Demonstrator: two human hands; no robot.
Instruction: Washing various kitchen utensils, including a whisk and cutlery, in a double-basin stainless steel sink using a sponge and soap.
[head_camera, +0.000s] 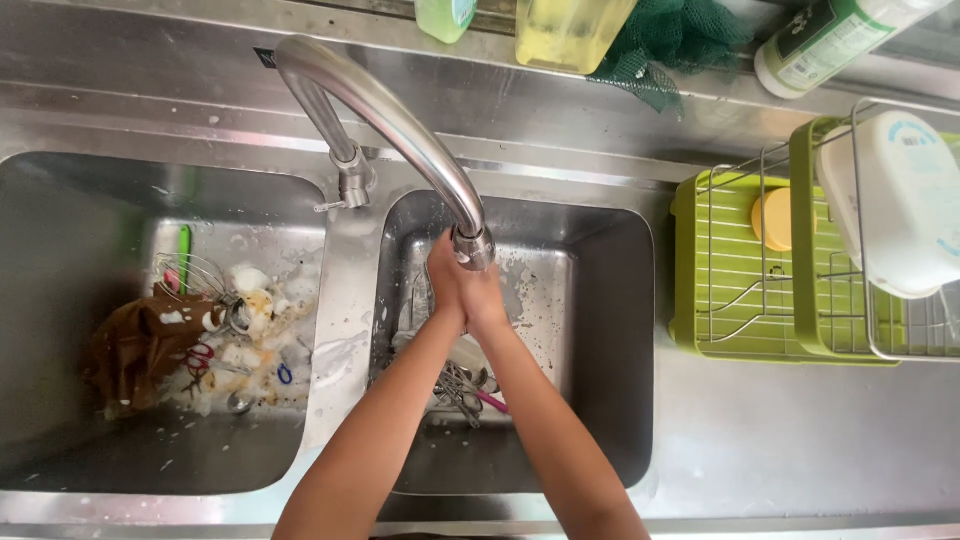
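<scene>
Left hand (447, 283) and right hand (484, 297): pressed together, palm against palm, directly under the outlet of the curved stainless-steel swivel tap (400, 125). Fingers closed on each other; no separate item visible between them, though whether something small sits inside the clasp cannot be told. Both forearms run up from the bottom edge, over the right-hand stainless-steel sink basin (600, 330).

Below the hands, on the basin floor: a pile of wet metal utensils (455, 385), incl. what looks like whisk wires and a pink-handled piece (492, 402).

Handling assessment (judgement, not observed):
- Utensils: rigid, light, prob. slippery from water and residue
- Thin wire loops flex and snag on neighbouring pcs; take hold at the handle, not the wires
- Lift one at a time; tangled pcs may drag others

Left-hand stainless-steel sink basin (90, 330): brown cloth-like mass (140, 345), wire whisk (195, 275), green stick-shaped item (184, 250), white and orange scraps.

Right of the basins: lime-green plastic draining tray with wire rack (730, 290), yellow round item (772, 218) on it, white plastic container (900, 200) tilted in the rack.

Back ledge: pale green bottle (445, 15), yellow bottle (570, 30), dark green mesh scrubber (665, 45), white and green bottle (830, 35) lying on its side
</scene>
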